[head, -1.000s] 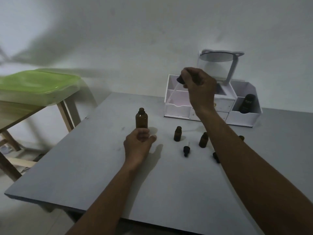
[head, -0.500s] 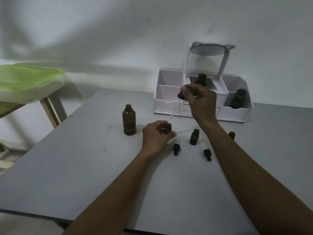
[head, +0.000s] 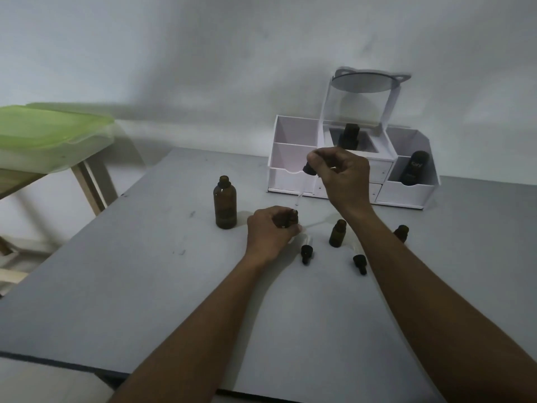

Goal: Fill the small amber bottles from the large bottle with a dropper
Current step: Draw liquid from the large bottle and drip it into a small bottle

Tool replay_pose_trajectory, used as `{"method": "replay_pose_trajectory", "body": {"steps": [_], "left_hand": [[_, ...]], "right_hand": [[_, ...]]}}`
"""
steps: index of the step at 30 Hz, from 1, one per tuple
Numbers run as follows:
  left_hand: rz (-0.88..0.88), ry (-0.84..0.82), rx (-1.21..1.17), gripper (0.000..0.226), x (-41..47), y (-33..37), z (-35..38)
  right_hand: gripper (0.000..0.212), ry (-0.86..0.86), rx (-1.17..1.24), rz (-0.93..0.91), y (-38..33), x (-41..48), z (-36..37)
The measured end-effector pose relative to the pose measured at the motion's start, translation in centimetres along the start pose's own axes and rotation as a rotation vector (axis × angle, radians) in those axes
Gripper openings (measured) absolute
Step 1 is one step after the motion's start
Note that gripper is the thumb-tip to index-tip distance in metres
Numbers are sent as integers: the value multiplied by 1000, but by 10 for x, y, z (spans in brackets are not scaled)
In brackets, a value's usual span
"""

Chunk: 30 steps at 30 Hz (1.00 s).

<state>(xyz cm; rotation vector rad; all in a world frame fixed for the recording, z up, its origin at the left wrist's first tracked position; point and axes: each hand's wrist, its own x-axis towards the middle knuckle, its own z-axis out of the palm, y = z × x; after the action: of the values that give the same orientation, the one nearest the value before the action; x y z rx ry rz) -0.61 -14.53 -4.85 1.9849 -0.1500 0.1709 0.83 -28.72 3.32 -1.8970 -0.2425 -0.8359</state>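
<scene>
Since 0.5 s ago, little has moved; a slight camera shift is noted. Head view: dropper (head: 302, 184) is pinched by its bulb in the closed right hand (head: 341, 177), its tube slanting down-left toward the small amber bottle (head: 291, 218), which is gripped upright on the table (head: 145, 286) by the left hand (head: 270, 232). Tip is above the mouth, slightly far. Large bottle (head: 225, 202) stands uncapped just left.

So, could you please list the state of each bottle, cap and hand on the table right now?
Large amber bottle: upright, uncapped.
Small bottle: uncapped, held by left hand.
Dropper: held over it, pinched by right hand.
Second small bottle: upright, uncapped.
Third small bottle: upright, partly hidden.
Two dropper caps: off, on table.
</scene>
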Motion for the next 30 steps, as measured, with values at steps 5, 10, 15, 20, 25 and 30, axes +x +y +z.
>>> {"method": "replay_pose_trajectory", "body": {"steps": [5, 10, 15, 20, 25, 30], "left_hand": [[9, 0, 7, 40, 0, 0, 0], [14, 8, 12, 39, 1, -3, 1], [30, 22, 23, 37, 3, -6, 2], [29, 19, 36, 38, 4, -7, 3], [18, 8, 38, 46, 3, -4, 0], [-16, -37, -48, 56, -4, -9, -16]], "right_hand": [[6, 10, -29, -20, -4, 1, 1], [5, 21, -64, -58, -9, 0, -1], [6, 33, -66, -68, -9, -1, -1], [7, 39, -83, -69, -9, -1, 0], [11, -18, -89, -73, -13, 1, 0], [13, 22, -18, -78, -31, 10, 2]]}}
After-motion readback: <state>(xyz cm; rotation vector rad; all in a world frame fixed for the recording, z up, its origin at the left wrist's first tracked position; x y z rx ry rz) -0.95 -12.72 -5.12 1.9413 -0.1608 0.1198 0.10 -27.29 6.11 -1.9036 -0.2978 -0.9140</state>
